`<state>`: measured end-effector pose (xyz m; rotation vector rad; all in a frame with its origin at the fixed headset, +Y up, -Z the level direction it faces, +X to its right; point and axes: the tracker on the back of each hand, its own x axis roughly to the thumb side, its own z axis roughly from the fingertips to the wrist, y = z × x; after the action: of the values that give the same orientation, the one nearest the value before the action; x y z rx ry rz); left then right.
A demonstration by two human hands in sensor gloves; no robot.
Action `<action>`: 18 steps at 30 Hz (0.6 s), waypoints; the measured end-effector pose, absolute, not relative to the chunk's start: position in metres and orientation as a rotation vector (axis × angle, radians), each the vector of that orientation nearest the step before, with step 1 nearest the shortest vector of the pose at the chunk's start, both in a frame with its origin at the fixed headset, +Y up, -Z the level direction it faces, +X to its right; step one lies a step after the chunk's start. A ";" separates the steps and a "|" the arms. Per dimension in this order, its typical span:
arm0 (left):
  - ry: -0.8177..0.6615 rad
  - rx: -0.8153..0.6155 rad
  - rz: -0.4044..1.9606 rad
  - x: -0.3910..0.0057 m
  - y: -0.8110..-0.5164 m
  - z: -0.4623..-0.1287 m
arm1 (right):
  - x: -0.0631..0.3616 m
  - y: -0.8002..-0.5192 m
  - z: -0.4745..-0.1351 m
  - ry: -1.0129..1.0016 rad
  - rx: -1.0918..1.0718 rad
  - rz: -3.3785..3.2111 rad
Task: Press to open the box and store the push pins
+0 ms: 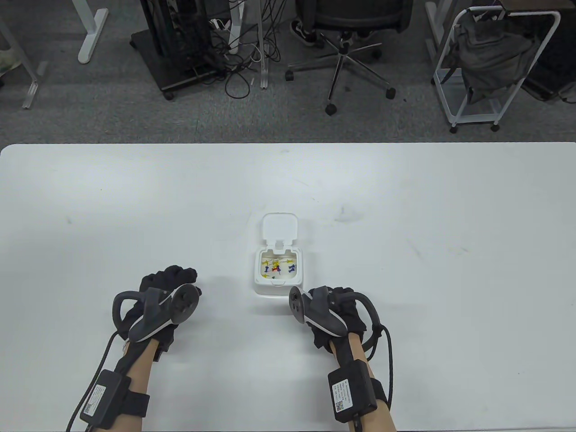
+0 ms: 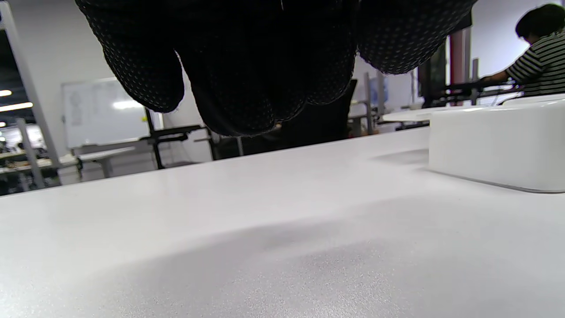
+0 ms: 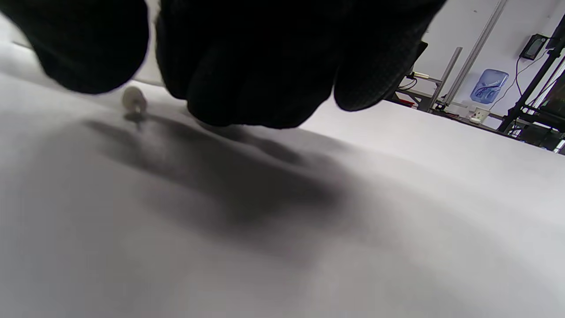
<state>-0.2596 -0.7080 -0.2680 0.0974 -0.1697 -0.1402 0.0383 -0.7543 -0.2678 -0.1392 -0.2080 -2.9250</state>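
A small white box [image 1: 279, 288] stands open at the table's middle, its lid [image 1: 280, 227] flipped back. Several yellow, blue and red push pins [image 1: 278, 266] lie inside. My right hand [image 1: 325, 297] is just right of the box's front corner, low over the table. In the right wrist view its fingers [image 3: 247, 75] hang curled, thumb and fingers apart, over a pale push pin [image 3: 133, 99] on the table; they do not hold it. My left hand [image 1: 177, 279] rests curled and empty left of the box, which shows in the left wrist view [image 2: 499, 141].
The white table [image 1: 450, 202] stretches wide around the box. Beyond its far edge stand an office chair [image 1: 346, 40], a wire cart [image 1: 490, 63] and desk legs with cables.
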 end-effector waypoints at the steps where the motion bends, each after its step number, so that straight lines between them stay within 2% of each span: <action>1: -0.169 0.098 -0.140 -0.260 -0.708 -0.268 | 0.039 -0.756 -0.267 -0.198 -0.128 -2.938; 18: -0.167 0.100 -0.146 -0.260 -0.707 -0.268 | 0.034 -0.761 -0.267 -0.129 -0.157 -2.918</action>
<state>-0.2604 -0.7075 -0.2677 0.0998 -0.1667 -0.1462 0.0342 -0.7612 -0.2673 -0.1573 -0.1287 -2.9179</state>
